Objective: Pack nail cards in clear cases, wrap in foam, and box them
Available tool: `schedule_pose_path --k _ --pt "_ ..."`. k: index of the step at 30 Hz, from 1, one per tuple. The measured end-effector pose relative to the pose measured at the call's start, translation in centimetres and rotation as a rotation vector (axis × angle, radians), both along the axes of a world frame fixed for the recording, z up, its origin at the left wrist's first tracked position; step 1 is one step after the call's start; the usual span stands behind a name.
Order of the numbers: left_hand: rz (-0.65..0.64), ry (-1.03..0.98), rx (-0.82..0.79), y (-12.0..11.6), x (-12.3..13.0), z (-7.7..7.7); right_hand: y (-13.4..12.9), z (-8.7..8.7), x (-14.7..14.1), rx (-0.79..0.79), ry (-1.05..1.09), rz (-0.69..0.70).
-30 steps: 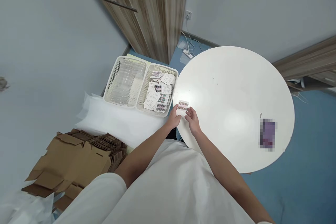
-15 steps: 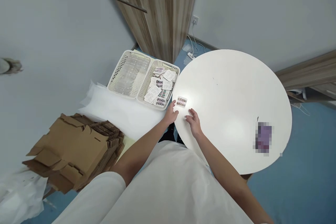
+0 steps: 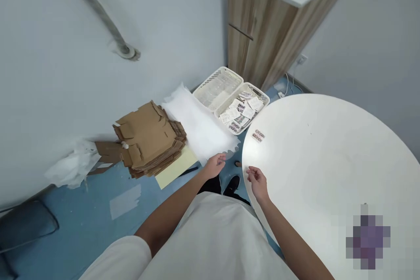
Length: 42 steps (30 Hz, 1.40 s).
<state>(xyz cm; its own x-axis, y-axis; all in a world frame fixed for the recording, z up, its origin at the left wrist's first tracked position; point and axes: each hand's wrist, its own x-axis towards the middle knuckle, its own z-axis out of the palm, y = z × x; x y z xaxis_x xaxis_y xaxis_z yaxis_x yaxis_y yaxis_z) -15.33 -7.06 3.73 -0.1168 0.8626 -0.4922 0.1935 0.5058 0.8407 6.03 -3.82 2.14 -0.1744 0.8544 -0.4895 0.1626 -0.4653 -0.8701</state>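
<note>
My left hand (image 3: 214,166) hangs off the table beside a stack of white foam sheets (image 3: 200,124), its fingers loosely bent and apart, with nothing seen in them. My right hand (image 3: 258,183) is over the near left rim of the round white table (image 3: 315,157), fingers half curled and apparently empty. A small card of press-on nails (image 3: 258,135) in two rows lies flat on the tabletop beyond my right hand; neither hand touches it. To its left, a white basket (image 3: 240,133) holds a jumble of similar nail cards (image 3: 241,109).
A second white basket (image 3: 216,89) holds clear plastic pieces. Flattened cardboard boxes (image 3: 149,133) are piled left of the foam. A wooden cabinet (image 3: 252,39) stands behind. A blurred purple item (image 3: 369,240) lies on the table's right. A plastic bag (image 3: 74,164) is at far left.
The view has swung left. Both my hands have drawn back from the nail card, which stays on the table; my left hand has moved off toward the foam sheets.
</note>
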Motion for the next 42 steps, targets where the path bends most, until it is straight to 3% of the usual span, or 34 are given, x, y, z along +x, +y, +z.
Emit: schedule_pose_path --k 6,14,19,24,28,32,36,42 --pt "0.085 0.106 0.091 -0.6 -4.0 0.7 2.3 1.6 -5.0 0.081 0.038 0.107" --pt "-0.025 0.202 0.13 -1.0 -10.8 2.5 2.8 3.2 -13.1 0.125 0.026 0.153" --pt "-0.092 0.199 0.131 1.0 -13.9 3.4 3.6 4.6 -15.8 0.068 0.034 0.171" --pt "-0.003 0.263 0.182 4.5 -16.3 4.0 5.8 6.1 -17.3 0.006 0.051 0.241" --pt "0.02 0.315 0.181 7.7 -18.1 4.1 9.0 5.9 -18.7 0.033 0.061 0.255" --pt "0.024 0.371 0.175 11.6 -19.5 4.1 13.3 4.8 -21.3 0.037 0.107 0.194" --pt "0.001 0.482 0.169 17.1 -20.6 3.6 17.6 3.4 -24.4 -0.044 0.211 0.112" --pt "0.039 0.57 0.084 24.5 -21.9 0.5 22.3 0.2 -28.7 -0.165 0.325 0.058"
